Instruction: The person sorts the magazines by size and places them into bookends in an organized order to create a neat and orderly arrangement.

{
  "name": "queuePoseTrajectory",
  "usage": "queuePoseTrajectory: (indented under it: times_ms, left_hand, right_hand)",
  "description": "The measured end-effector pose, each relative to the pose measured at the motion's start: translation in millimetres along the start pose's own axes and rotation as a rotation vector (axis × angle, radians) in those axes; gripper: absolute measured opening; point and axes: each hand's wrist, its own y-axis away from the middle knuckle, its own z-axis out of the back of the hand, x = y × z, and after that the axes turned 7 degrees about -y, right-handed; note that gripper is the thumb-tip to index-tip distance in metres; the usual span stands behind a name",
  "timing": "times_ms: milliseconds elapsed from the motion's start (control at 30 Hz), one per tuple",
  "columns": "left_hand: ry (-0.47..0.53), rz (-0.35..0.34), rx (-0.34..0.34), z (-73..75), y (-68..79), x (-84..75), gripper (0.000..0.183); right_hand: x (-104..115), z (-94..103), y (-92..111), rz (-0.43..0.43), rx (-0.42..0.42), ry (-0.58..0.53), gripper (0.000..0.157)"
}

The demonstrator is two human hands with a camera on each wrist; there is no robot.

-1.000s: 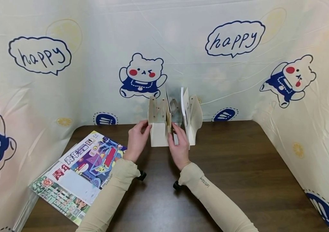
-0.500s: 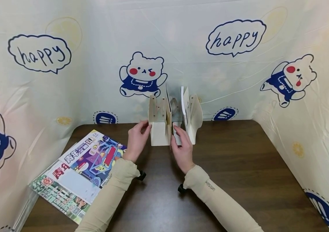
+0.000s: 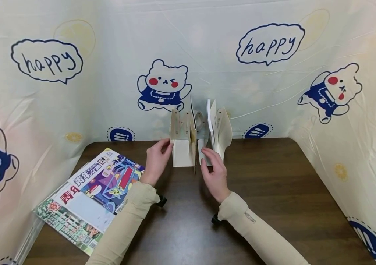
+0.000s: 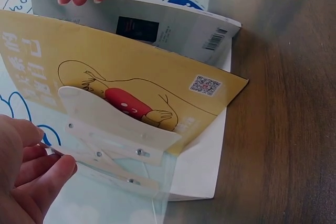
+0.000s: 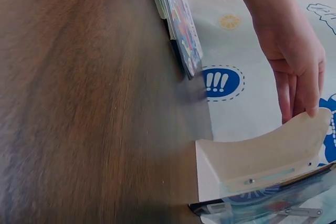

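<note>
A cream-coloured folding book stand (image 3: pixel 181 154) stands at the back of the table, its side panels upright. My left hand (image 3: pixel 156 161) pinches the front edge of its left panel between thumb and fingers; the right wrist view shows that panel (image 5: pixel 262 150) with the hand (image 5: pixel 296 72) at its top corner. A yellow book (image 4: pixel 197 64) with a drawn figure and a QR code stands upright beside the middle divider. Behind it in the left wrist view is a grey-covered book (image 4: pixel 178 32). My right hand (image 3: pixel 216 175), fingers loosely bent, is before the stand's right compartment.
Magazines (image 3: pixel 92 198) with colourful covers lie stacked at the table's left, close by the left forearm. A printed cloth (image 3: pixel 208 73) hangs behind and along the sides of the brown wooden table (image 3: pixel 274 191).
My right hand has come away from the yellow book's front edge and shifted right, towards the right compartment. My left hand has kept its grip on the left panel.
</note>
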Motion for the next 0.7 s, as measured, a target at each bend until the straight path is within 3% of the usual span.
queuePoseTrajectory:
  times_ms: [400,700]
  left_hand:
    - [-0.005,0.039,0.048,6.0,14.1,-1.4,0.034]
    - [-0.044,0.007,0.007,6.3,30.5,-2.1,0.024]
  right_hand:
    - [5,24.0,5,0.005,0.034,-0.003,0.034]
    - [6,41.2,12,-0.048,0.058,0.023,0.032]
